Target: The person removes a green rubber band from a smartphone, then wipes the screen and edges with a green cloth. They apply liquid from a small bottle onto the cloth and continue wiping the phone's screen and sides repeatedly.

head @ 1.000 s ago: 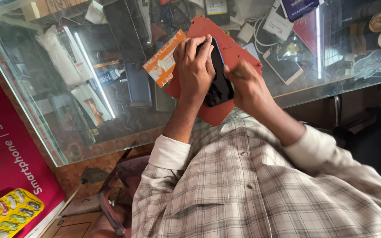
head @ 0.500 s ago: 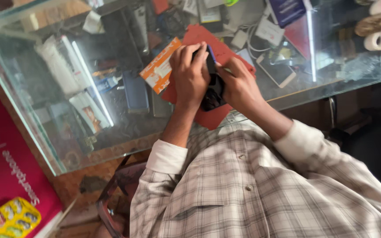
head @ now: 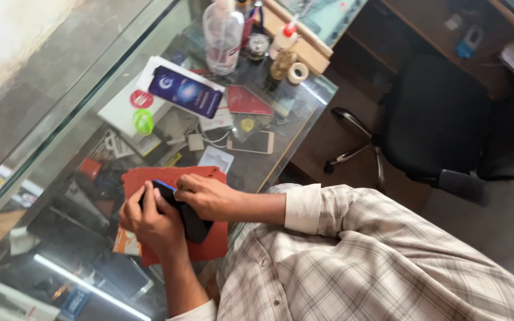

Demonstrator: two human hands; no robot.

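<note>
Both hands are on a black phone [head: 187, 215] that sits over a red work mat [head: 174, 178] on the glass counter [head: 49, 125]. Left hand [head: 153, 223] is wrapped around the phone's lower end, fingers curled over the edge, so it's properly gripping it. Right hand [head: 206, 196] lies over the top side of the phone with the fingers closed down against it, pinching near the edge, though I can't tell if there's a small tool tucked in there. A bit of blue shows at the phone's far corner.

Other stuff on the counter: an orange card [head: 125, 242] poking out from under the mat, a white phone [head: 253, 142] lying flat further up, a dark blue box [head: 187, 91] on some white packaging, a clear plastic bottle [head: 222, 35], and a roll of tape [head: 297, 72] near the far corner. Black office chair [head: 435, 125] stands off to the side, well apart from the counter. Person's wearing a checked shirt [head: 376, 267], cuffs rolled.
</note>
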